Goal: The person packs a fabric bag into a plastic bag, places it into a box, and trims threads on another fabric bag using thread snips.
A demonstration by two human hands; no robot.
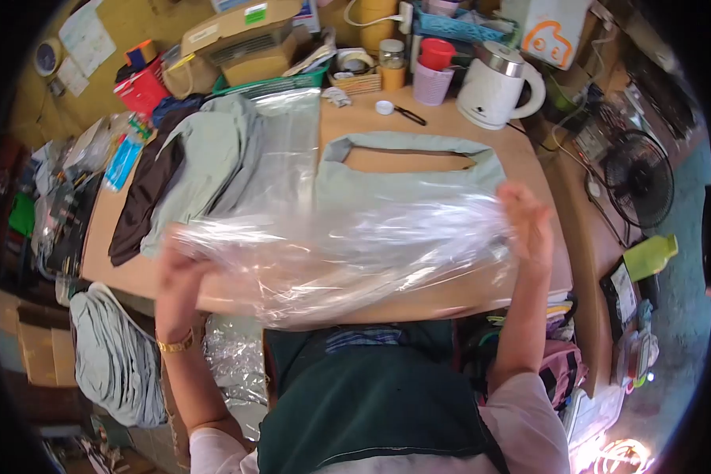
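A clear plastic bag (324,265) is stretched sideways between my two hands above the table's front part. My left hand (183,268), smeared by motion, is closed on the bag's left end. On the other side my right hand (527,223) grips the right end, also somewhat blurred. Behind the bag lies a pale grey-green cloth bag (407,189) with a wide handle loop; the plastic partly covers its lower portion. To the left, folded pale grey-green cloth pieces (213,150) rest beside a dark brown cloth (138,197). Flat clear plastic sheets (288,150) lie next to them.
A white electric kettle (494,87) stands at the back right, near a pink cup (432,83) and a small black-handled tool (410,116). A cardboard box (249,47) sits in a green basket at the back. A black fan (637,178) is at the right.
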